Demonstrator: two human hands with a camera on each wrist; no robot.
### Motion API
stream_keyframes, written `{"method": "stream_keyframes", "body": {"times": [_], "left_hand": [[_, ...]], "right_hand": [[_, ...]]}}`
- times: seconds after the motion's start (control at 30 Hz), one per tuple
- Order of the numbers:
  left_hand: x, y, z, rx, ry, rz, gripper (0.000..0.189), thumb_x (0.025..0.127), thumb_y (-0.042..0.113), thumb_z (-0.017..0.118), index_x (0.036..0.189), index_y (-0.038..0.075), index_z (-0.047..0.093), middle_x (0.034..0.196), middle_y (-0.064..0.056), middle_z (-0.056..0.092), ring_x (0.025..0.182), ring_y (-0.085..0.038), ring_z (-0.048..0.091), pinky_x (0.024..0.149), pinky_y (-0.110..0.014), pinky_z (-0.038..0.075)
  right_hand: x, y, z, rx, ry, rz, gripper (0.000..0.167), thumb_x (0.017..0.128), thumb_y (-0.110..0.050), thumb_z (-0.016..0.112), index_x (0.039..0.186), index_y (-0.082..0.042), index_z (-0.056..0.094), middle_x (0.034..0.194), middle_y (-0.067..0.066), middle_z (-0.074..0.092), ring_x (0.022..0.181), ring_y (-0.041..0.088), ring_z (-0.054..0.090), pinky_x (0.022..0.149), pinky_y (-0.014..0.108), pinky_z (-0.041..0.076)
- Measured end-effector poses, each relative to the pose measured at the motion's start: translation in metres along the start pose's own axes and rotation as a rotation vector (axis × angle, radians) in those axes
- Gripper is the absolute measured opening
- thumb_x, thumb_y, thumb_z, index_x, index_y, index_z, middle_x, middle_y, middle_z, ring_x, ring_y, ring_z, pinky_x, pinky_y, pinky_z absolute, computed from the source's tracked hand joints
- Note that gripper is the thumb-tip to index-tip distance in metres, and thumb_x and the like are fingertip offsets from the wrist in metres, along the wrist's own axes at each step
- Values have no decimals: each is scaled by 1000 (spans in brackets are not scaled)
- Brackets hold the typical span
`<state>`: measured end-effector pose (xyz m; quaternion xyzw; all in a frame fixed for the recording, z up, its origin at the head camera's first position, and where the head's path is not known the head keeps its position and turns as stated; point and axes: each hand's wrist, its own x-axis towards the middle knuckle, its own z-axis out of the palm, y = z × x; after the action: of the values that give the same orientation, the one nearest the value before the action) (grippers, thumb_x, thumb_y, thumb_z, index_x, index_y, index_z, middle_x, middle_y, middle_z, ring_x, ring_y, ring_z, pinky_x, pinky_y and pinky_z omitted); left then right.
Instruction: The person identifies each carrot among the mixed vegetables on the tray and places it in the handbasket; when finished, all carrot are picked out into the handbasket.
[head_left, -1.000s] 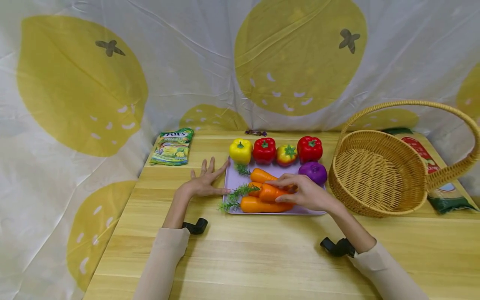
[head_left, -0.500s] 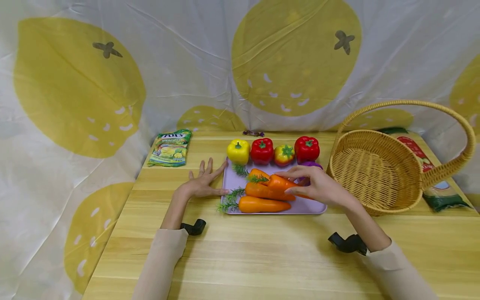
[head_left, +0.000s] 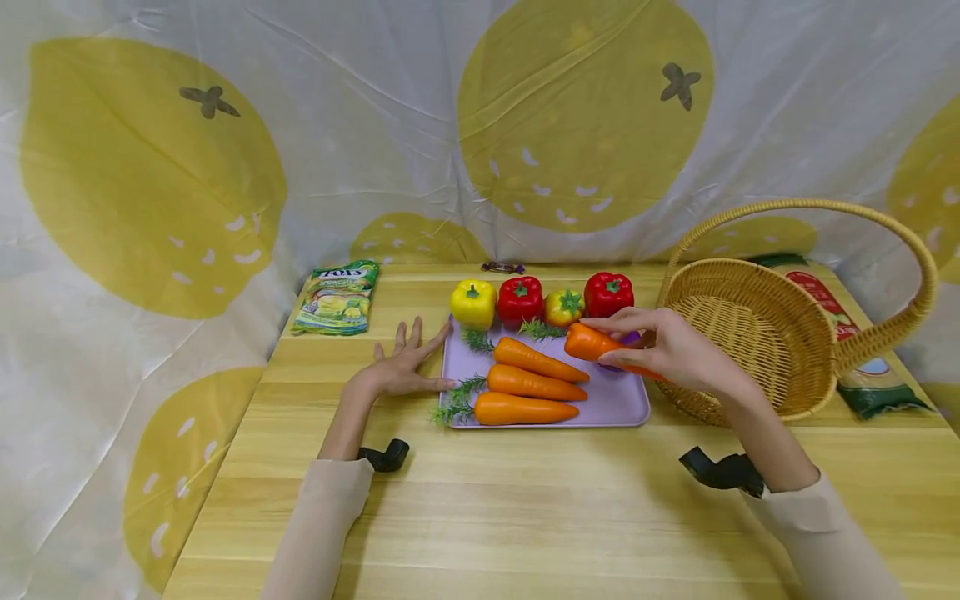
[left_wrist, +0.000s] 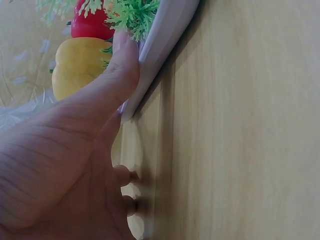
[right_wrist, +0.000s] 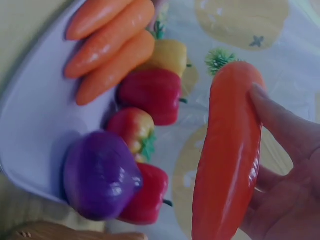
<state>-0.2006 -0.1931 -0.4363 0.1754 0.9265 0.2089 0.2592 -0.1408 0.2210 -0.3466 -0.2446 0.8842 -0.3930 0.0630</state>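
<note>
Cloth [head_left: 375,125]: white, lemon-printed, hanging at twelve on my head feed, hours counted from the tray's middle.
Table [head_left: 525,517]: pale wood, under everything.
Basket [head_left: 738,333]: wicker, tall-handled, toward three, just beside the tray.
Tray [head_left: 618,407]: lilac, shallow, at the dial's centre.
Bag [head_left: 888,392]: tan and green, at three, partly hidden from me by the basket.
Right hand [head_left: 667,346]: just before three; thumb and fingers pinch one carrot near its thick end.
Left hand [head_left: 405,367]: at nine, fingers spread; thumb touching the tray's rim, forefinger reaching its ten o'clock corner.
Packet [head_left: 337,298]: green, between nine and ten, apart from the tray.
Held carrot [head_left: 587,342]: raised over the tray toward two, leafy top toward ten, tip toward four.
Three carrots [head_left: 528,409]: side by side on the tray, leaves toward nine, tips toward three.
Onion [right_wrist: 102,175]: purple, on the tray past two, mostly covered in my head feed.
Peppers: yellow pepper [head_left: 472,305] past ten, red ones at eleven [head_left: 519,302] and past one [head_left: 608,295], along the far edge.
Tomato [head_left: 564,310]: red-yellow, past twelve, between the red peppers.
Candy [head_left: 502,267]: wrapped, at eleven, beyond the peppers.
</note>
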Motion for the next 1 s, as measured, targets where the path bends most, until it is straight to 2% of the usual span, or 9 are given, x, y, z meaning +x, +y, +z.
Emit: {"method": "stream_keyframes", "body": {"times": [0.23,0.33,0.43,0.5,0.67,0.77,0.83,0.9,1.0], "left_hand": [[-1,0,-1,2,-3,-1,102,93,64,65,167,36,1,170,-22,-25,155,-48,-28,112,-83,-16],[0,-1,0,2,-3,4,101,93,64,65,167,36,1,169,-23,-25,154,-49,-28,112,-83,-16],[0,-1,0,-1,-3,7,101,93,64,65,167,35,2,169,-23,-25,154,-49,-28,112,-83,-17],[-1,-1,0,-5,-3,8,101,93,64,65,167,35,2,169,-23,-25,154,-49,-28,112,-83,-17],[-1,-1,-1,-7,-6,7,101,93,64,66,167,35,3,169,-22,-25,154,-48,-29,112,-83,-17],[-1,0,-1,-7,-3,10,101,93,63,66,167,34,4,170,-23,-25,154,-49,-28,112,-83,-17],[-1,-1,-1,-6,-1,11,101,93,64,66,167,35,3,170,-23,-25,155,-49,-28,112,-83,-16],[-1,-1,-1,-5,1,12,102,93,64,66,167,35,3,170,-23,-25,155,-49,-28,112,-83,-16],[-1,-1,-1,-4,0,12,102,92,64,66,167,35,3,170,-23,-24,155,-49,-28,112,-83,-16]], "right_hand": [[-7,-1,-27,-46,36,43,45,92,-15,79,136,-17,70,133,17,71,98,11,64,70,21,54],[-10,1,-40,-56,38,61,44,93,-17,79,136,-16,70,134,18,69,78,8,59,57,22,48],[-14,4,-55,-64,50,117,45,93,-17,79,136,-16,70,131,17,71,57,8,44,47,25,40],[-17,8,-66,-71,63,162,45,93,-17,79,137,-16,70,133,17,70,59,8,46,47,26,39],[-24,19,-91,-114,80,249,45,93,-21,79,137,-21,69,140,17,67,83,10,57,58,26,47],[-28,28,-104,-137,83,284,45,93,-25,79,137,-23,70,140,15,67,75,9,54,57,26,46],[-30,36,-112,-143,81,302,45,93,-26,79,137,-23,70,137,7,69,74,8,53,56,27,43],[-32,44,-117,-139,77,310,45,93,-25,79,137,-21,69,134,3,70,64,7,45,52,29,39],[-35,56,-125,-134,56,330,45,95,-25,77,139,-18,68,138,2,68,73,0,50,56,27,43]]}}
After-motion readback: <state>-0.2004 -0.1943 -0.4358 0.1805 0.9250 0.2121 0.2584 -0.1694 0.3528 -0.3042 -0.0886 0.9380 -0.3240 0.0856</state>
